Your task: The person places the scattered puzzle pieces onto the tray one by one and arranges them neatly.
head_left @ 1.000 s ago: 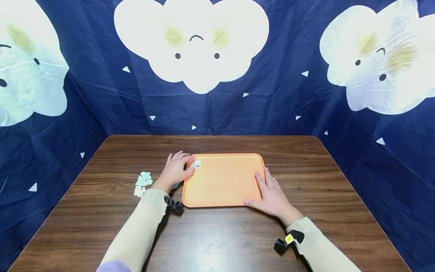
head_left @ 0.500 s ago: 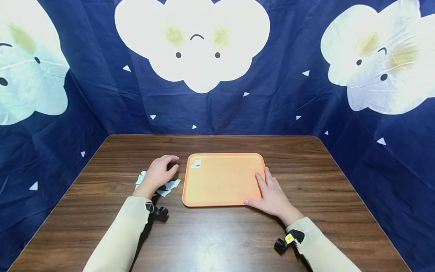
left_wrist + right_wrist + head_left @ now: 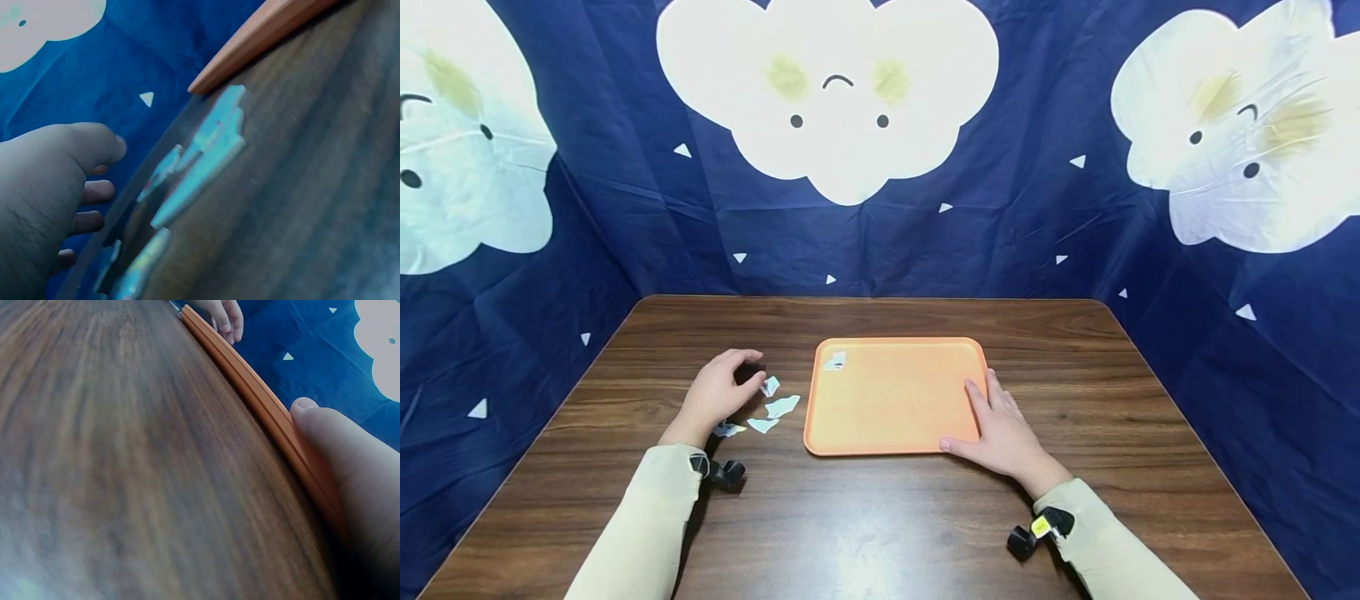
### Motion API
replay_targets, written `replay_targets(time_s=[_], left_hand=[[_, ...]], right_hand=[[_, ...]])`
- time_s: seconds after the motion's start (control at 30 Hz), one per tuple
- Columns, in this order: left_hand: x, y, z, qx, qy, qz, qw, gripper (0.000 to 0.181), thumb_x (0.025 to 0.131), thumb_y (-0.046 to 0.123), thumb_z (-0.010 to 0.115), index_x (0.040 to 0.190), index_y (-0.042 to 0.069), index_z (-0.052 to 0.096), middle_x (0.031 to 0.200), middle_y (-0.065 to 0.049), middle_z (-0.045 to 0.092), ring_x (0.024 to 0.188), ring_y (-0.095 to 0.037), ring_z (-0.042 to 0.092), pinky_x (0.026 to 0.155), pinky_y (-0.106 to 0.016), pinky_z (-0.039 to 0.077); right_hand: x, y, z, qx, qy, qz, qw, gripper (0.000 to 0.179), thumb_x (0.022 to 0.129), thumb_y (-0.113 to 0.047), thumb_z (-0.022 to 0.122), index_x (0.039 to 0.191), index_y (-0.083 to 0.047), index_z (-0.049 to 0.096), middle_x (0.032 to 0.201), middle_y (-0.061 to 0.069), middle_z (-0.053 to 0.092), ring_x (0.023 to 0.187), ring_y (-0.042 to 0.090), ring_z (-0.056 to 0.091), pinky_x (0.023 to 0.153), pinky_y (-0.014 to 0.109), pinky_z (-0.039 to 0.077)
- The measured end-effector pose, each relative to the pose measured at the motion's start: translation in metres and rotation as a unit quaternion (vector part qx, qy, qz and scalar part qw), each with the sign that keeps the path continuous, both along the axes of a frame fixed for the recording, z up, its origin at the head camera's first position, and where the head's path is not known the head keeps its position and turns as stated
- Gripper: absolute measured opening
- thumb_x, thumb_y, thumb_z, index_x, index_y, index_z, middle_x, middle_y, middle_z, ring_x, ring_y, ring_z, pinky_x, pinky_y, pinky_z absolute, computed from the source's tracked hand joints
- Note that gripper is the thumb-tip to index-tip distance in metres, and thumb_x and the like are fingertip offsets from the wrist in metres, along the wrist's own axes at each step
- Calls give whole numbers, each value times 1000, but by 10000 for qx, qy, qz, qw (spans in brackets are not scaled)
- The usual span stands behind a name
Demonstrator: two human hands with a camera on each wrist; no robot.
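Over several flat, irregular pale-blue pieces with printed marks, my left hand (image 3: 713, 392) hangs with fingers loosely bent and nothing visible in its grasp. One piece (image 3: 770, 386) lies by its thumb tip, while another piece (image 3: 783, 406) is nearer the tray; some are hidden under the hand. In the left wrist view the pieces (image 3: 200, 178) lie on the wood, apart from the fingers. An orange tray (image 3: 895, 408) bears one small piece (image 3: 834, 361) in its far left corner. My right hand (image 3: 1000, 429) rests on the tray's near right corner, thumb (image 3: 312, 415) along the near rim.
The brown wooden table (image 3: 865, 517) extends around the tray on all sides. A dark blue cloth (image 3: 865, 250) with white clouds hangs behind the table and at both sides. Each wrist carries a small black camera (image 3: 727, 475).
My left hand has moved left from the tray's far left corner to above the loose pieces, leaving one piece on the tray. The right hand stays on the tray.
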State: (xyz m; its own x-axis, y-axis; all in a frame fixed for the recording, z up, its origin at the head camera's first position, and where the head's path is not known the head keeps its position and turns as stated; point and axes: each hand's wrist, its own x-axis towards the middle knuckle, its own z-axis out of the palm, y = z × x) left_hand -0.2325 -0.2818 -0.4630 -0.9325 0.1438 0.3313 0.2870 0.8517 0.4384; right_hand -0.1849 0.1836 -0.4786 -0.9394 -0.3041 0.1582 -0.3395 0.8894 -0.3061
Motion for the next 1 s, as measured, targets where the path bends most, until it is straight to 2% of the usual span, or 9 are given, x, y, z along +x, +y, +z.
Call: replay_targets(time_s=[0.2,0.37,0.6,1.0], left_hand=[[0,0,-6,-448,-178,53,9988,49,81,47,62,118,14,58,117,-7,57,111,-30,49,91,-52,34],[-1,0,-10,-678,-23,80,9977,44,77,49,63,107,18,63,111,-1,57,107,-26,49,90,-54,32],[-1,1,-14,-715,89,143,9973,46,70,60,66,98,22,65,110,2,57,106,-24,49,91,-56,30],[0,1,-15,-605,137,154,9980,26,71,48,70,81,26,63,108,3,58,105,-24,50,90,-57,29]], right_hand=[[1,0,2,15,-42,-20,10000,109,64,-83,46,146,-14,24,150,22,4,134,38,14,103,53,20],[1,-1,4,-14,-53,-15,10000,109,64,-82,48,146,-14,24,149,23,5,134,40,15,102,55,21],[1,0,5,27,-12,-3,10000,109,64,-83,47,145,-14,25,149,23,5,134,39,15,103,54,20],[1,0,1,22,19,3,10000,109,64,-84,45,145,-14,26,149,24,6,133,41,17,101,55,22]])
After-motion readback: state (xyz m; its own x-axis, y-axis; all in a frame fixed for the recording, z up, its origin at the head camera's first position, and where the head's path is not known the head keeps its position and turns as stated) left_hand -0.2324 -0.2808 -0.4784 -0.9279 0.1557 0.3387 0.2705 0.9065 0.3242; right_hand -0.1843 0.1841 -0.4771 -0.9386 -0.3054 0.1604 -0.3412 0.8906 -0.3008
